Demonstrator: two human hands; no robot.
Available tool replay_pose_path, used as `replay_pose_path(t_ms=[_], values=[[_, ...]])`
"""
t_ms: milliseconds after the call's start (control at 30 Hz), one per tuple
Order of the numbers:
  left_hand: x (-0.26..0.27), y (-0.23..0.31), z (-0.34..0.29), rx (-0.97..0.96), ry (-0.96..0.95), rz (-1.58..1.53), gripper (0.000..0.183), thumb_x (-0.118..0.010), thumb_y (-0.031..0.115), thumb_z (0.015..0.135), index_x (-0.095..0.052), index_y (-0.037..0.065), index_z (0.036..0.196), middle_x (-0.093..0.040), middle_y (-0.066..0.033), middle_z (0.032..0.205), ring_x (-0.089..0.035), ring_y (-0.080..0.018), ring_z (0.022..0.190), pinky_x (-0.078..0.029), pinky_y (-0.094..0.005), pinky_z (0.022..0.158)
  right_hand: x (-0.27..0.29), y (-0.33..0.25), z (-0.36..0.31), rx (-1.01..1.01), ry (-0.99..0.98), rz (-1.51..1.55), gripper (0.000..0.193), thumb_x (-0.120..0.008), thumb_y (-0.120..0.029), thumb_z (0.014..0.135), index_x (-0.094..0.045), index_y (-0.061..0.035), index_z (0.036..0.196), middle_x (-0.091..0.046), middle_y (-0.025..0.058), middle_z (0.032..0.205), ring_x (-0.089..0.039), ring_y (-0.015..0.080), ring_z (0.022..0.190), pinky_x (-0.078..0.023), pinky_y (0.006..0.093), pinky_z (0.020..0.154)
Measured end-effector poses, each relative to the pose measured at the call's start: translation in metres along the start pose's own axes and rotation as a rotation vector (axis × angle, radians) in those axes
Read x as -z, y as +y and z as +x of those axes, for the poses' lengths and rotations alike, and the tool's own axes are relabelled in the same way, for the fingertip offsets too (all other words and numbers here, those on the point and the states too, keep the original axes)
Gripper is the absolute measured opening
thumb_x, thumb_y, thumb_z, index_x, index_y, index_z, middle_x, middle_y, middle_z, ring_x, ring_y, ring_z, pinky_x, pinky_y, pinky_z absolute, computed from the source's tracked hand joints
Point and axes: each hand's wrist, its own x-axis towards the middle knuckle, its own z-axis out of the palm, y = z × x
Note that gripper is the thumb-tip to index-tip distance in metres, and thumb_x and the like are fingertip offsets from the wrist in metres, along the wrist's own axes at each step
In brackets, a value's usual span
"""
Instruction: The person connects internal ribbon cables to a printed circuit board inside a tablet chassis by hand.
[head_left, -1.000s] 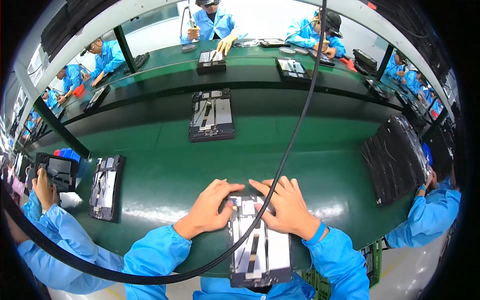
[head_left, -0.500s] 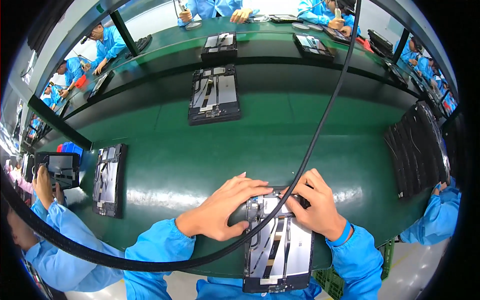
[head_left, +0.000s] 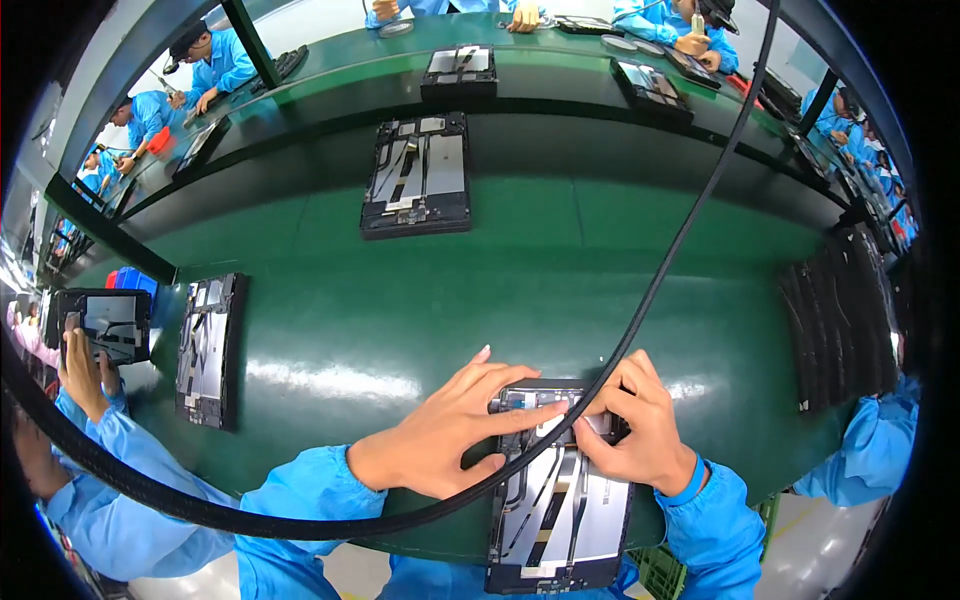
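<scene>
While both hands are working at its far end, the open, tablet-shaped device (head_left: 560, 500) is lying on the near side of the counter (head_left: 330, 310), directly in front of us, with its near end extending past the counter's edge in this view.

Status: the inner side is already showing, with the pale panel (head_left: 602, 520) and the far-end components (head_left: 520, 398) exposed. No back cover is covering these parts, so we are judging the unit to be opened but unfinished. Work at the far end is, in our judgement, still pending; we are not able to confirm which parts are done.

Hand positions: our left hand (head_left: 425, 438) is keeping its fingers spread, the index finger reaching across the components and the thumb resting at the device's left edge. Our right hand (head_left: 645, 435) is bending its thumb and index finger toward each other over the far right area. Because the black cable (head_left: 300, 525) is crossing in front, we are not able to tell what, if anything, they are pinching.

Other units: a second open device (head_left: 210, 350) is lying at left and a third open device (head_left: 418, 175) is lying farther back, both untouched by our hands.
</scene>
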Motion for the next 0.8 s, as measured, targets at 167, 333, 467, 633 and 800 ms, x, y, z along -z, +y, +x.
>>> replay_pose_path(t_ms=[167,333,467,633,800], values=[[0.003,0.000,0.004,0.053,0.005,-0.190,0.088,-0.076,0.006,0.085,-0.052,0.030,0.167,-0.042,-0.0235,0.164,-0.038,-0.0446,0.156,-0.016,-0.0712,0.133,0.000,0.003,-0.004,-0.017,0.002,0.003,0.014,-0.088,-0.004,0.074,-0.076,-0.0070,0.081,-0.057,0.0050,0.084,-0.052,0.0264,0.084,-0.043,0.0377,0.071],[-0.007,0.005,0.007,0.021,0.005,-0.038,0.095,-0.072,0.005,0.079,-0.048,0.021,0.169,-0.042,-0.0243,0.164,-0.039,-0.0459,0.154,-0.015,-0.0736,0.132,0.007,0.003,-0.002,-0.030,-0.062,0.102,0.015,-0.084,-0.005,0.068,-0.071,-0.0086,0.076,-0.056,0.0040,0.084,-0.050,0.0263,0.085,-0.041,0.0383,0.076],[-0.011,0.009,0.009,0.074,0.073,-0.124,0.097,-0.073,0.003,0.084,-0.040,0.021,0.173,-0.043,-0.0220,0.162,-0.040,-0.0442,0.152,-0.016,-0.0715,0.133,0.020,0.006,0.000,-0.027,-0.168,0.125,0.016,-0.081,-0.006,0.063,-0.067,-0.0096,0.070,-0.054,0.0035,0.083,-0.049,0.0263,0.086,-0.039,0.0393,0.080],[-0.018,0.011,0.014,0.104,0.133,-0.172,0.097,-0.071,0.004,0.085,-0.036,0.018,0.174,-0.045,-0.0206,0.160,-0.041,-0.0445,0.151,-0.017,-0.0712,0.133,0.030,0.013,0.000,-0.065,-0.294,0.190,0.017,-0.081,-0.006,0.061,-0.065,-0.0102,0.066,-0.053,0.0029,0.080,-0.050,0.0264,0.088,-0.037,0.0399,0.084],[-0.036,0.017,0.009,0.126,0.308,-0.101,0.084,-0.073,0.007,0.084,-0.051,0.016,0.164,-0.051,-0.0192,0.153,-0.050,-0.0424,0.143,-0.026,-0.0689,0.131,0.035,0.026,-0.005,-0.064,-0.258,0.251,0.017,-0.082,-0.004,0.061,-0.066,-0.0090,0.067,-0.054,0.0025,0.077,-0.050,0.0264,0.087,-0.037,0.0399,0.083]])
